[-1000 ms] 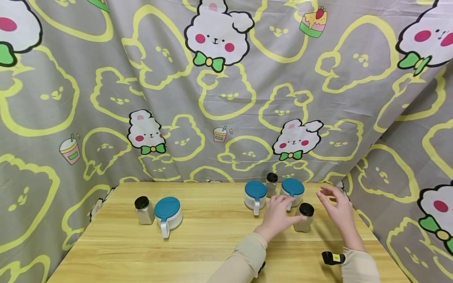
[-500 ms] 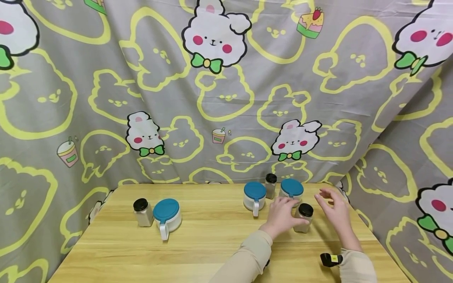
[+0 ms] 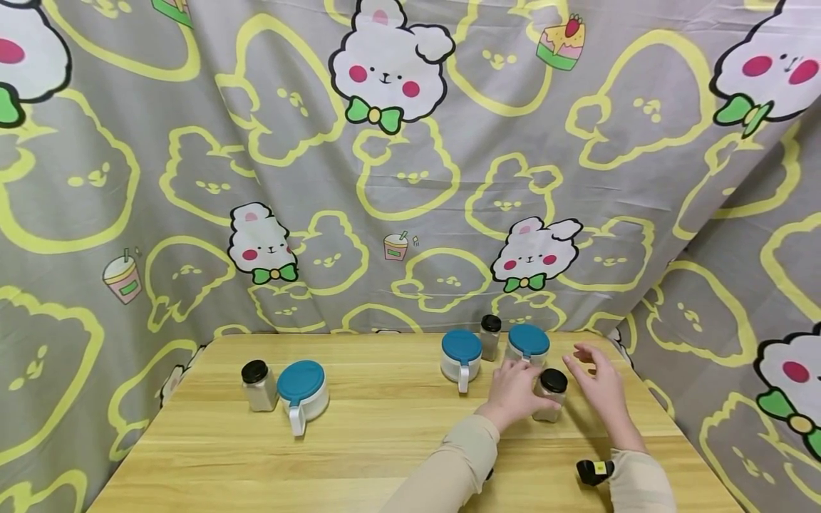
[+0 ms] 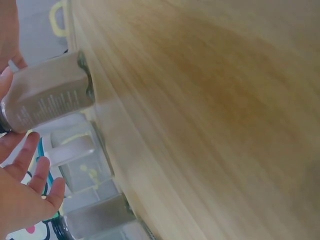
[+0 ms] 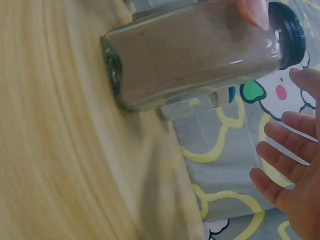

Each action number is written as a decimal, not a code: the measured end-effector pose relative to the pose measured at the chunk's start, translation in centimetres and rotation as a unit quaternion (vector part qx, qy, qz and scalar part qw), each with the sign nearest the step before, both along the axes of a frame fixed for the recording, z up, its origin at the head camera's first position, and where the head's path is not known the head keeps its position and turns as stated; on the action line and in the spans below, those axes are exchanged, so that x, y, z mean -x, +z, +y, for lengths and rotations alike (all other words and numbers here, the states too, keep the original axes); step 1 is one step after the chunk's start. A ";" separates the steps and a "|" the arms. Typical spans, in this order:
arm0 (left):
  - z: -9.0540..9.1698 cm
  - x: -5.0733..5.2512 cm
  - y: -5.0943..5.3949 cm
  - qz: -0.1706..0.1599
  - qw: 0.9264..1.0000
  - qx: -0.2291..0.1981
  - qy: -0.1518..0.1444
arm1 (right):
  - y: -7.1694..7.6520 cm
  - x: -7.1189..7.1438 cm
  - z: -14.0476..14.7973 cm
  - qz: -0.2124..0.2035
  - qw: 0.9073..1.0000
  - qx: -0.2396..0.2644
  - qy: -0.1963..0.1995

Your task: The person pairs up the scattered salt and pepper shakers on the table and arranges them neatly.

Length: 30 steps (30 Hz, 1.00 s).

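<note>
A square glass spice jar point(image 3: 553, 382) with a black lid and brown powder inside stands upright at the table's right. My left hand point(image 3: 511, 393) holds it near the top, thumb on the near side and index finger opposite; the other fingers are spread. To the jar's right, my right hand point(image 3: 598, 379) hovers apart from it, fingers loosely bent around nothing. In the right wrist view, those fingers point(image 5: 280, 190) are separated beside the jar's lid point(image 5: 289, 35). Just behind the held jar sits a blue-lidded clear pot point(image 3: 529, 340), its lower part hidden by my left hand.
Another blue-lidded pot point(image 3: 461, 348) with a white handle and a black-lidded jar point(image 3: 490, 338) stand at the back. On the left are one more jar point(image 3: 259, 388) and pot point(image 3: 303, 385). A patterned curtain point(image 3: 410, 285) hangs behind the wooden table point(image 3: 288, 470).
My left hand has moved right and closed in on the jar, its thumb now against it. My right hand has drifted slightly left toward the jar. The jars and pots keep their places.
</note>
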<state>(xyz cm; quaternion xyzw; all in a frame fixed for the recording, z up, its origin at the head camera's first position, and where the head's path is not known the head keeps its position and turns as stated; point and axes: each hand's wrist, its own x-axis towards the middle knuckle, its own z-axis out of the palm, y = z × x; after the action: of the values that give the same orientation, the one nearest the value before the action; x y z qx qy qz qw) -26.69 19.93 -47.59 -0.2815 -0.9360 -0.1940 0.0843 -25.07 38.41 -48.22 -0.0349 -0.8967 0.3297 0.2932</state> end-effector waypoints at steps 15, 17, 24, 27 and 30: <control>0.4 0.2 -0.6 0.002 1.000 -0.003 0.020 | -1.6 1.7 0.5 -0.071 0.997 0.013 0.043; 0.3 0.2 -0.6 0.006 1.000 -0.004 0.023 | -1.5 1.9 0.5 -0.089 0.995 0.014 0.050; 0.1 -0.1 -0.4 0.007 0.999 -0.008 0.031 | -1.1 2.6 0.3 -0.140 0.988 0.003 0.071; 0.1 -0.2 -0.4 0.004 0.999 -0.006 0.033 | -1.2 2.9 0.1 -0.150 0.986 0.001 0.079; -0.1 -0.3 -0.5 0.003 0.999 -0.009 0.032 | -1.3 3.1 0.1 -0.156 0.984 0.000 0.083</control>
<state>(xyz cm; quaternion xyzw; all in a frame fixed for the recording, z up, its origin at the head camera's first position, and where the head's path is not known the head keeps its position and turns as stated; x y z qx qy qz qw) -26.40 19.84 -48.04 -0.2511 -0.9424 -0.1992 0.0956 -28.17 38.47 -49.51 -0.0111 -0.9314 0.3431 0.1215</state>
